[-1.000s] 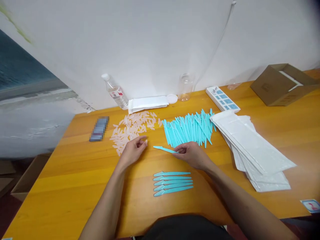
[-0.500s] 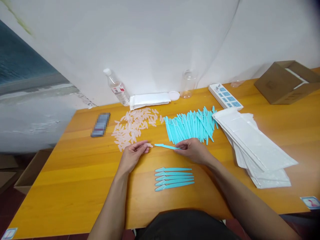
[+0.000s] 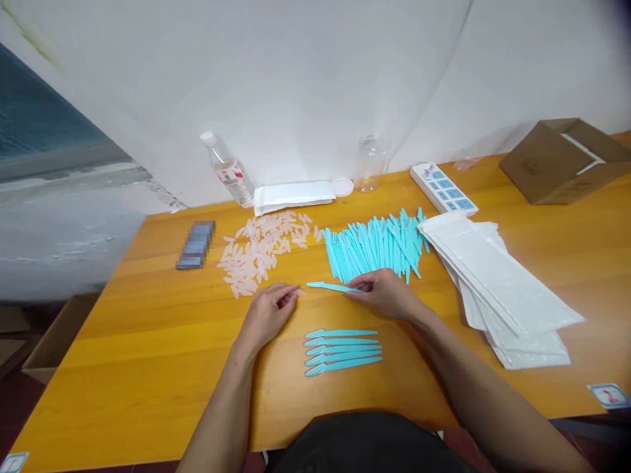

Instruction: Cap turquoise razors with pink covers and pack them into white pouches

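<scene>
My left hand [image 3: 273, 310] is closed, its fingertips pinching a small translucent cap [image 3: 302, 292]. Opposite it, my right hand [image 3: 383, 293] grips a turquoise eyebrow razor [image 3: 331, 286] by its handle, with the blade end pointing left at the cap. A small gap separates cap and razor. Several capped razors [image 3: 345, 350] lie in a neat stack of rows on the table below my hands. Beyond my right hand spreads a pile of turquoise razors [image 3: 367, 248]. Loose translucent caps [image 3: 256, 253] are scattered past my left hand.
On the wooden table [image 3: 148, 368] lie a blurred phone [image 3: 196, 245] at left and white plastic bags [image 3: 507, 282] at right. Along the wall are a bottle [image 3: 229, 172], a white packet [image 3: 296, 196], a clear jar [image 3: 372, 165], a power strip [image 3: 444, 189] and a cardboard box [image 3: 557, 164].
My left hand has turned over slightly, fingers curling more around the cap, which now shows less. The razor in my right hand has moved very little.
</scene>
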